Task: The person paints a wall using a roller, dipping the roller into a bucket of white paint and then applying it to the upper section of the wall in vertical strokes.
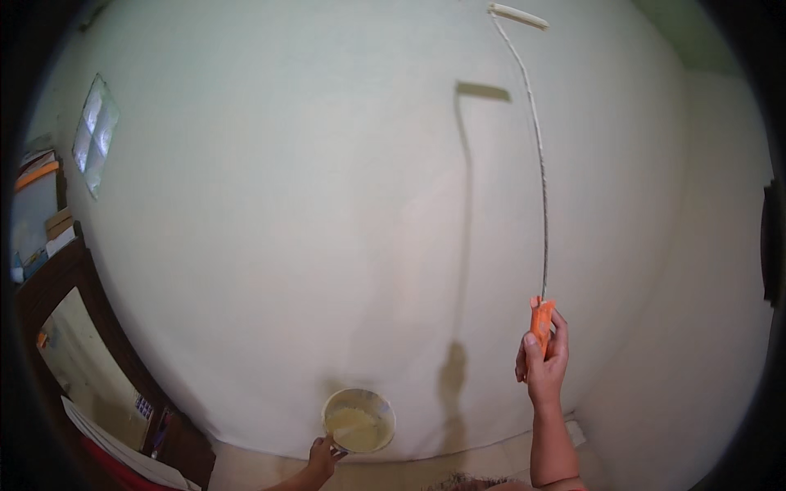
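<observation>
Right hand grips the roller's orange handle; left hand, forearm cut off below, holds a paint bowl.

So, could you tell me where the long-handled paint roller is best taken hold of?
At its orange grip, the bottom end of the long thin shaft, coming from below. The paint roller stands nearly upright against the wall, head high up. The right hand already wraps that grip; the left hand holds the paint bowl.
</observation>
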Action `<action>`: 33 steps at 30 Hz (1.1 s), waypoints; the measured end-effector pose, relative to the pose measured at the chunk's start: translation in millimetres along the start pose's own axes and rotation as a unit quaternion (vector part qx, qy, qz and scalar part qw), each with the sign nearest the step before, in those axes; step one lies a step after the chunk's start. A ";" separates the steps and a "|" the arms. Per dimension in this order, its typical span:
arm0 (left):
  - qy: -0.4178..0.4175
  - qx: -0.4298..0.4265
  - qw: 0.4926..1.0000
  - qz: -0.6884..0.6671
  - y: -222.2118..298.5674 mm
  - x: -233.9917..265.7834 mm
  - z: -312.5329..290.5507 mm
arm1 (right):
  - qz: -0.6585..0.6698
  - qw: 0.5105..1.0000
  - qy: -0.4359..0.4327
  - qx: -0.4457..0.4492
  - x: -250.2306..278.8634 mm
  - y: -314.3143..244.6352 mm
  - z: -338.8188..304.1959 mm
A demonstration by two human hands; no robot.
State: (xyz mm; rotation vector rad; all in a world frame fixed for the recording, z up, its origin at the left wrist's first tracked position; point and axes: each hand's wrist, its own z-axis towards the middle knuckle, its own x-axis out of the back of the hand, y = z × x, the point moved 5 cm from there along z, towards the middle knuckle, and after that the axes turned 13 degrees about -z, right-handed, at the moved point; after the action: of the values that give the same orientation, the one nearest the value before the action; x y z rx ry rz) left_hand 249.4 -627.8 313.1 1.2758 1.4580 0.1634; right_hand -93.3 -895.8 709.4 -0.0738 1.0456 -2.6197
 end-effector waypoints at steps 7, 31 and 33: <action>-0.026 -0.034 0.999 -0.034 10.2 -35.9 -61.6 | -0.029 0.998 0.037 -0.039 5.1 -78.9 73.5; 0.096 -0.153 0.980 -0.089 139.4 -69.4 -186.1 | -0.181 0.982 -0.041 0.035 -87.2 -322.2 335.3; 0.089 -0.147 0.982 -0.083 139.2 -60.3 -176.6 | -0.169 0.984 -0.032 0.037 -90.7 -327.8 336.2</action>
State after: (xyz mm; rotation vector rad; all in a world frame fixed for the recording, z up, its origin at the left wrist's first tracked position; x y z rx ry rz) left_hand 182.0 -524.2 510.4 0.9143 1.6183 0.3744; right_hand -41.8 -866.9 1184.0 -0.3431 0.9863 -2.9317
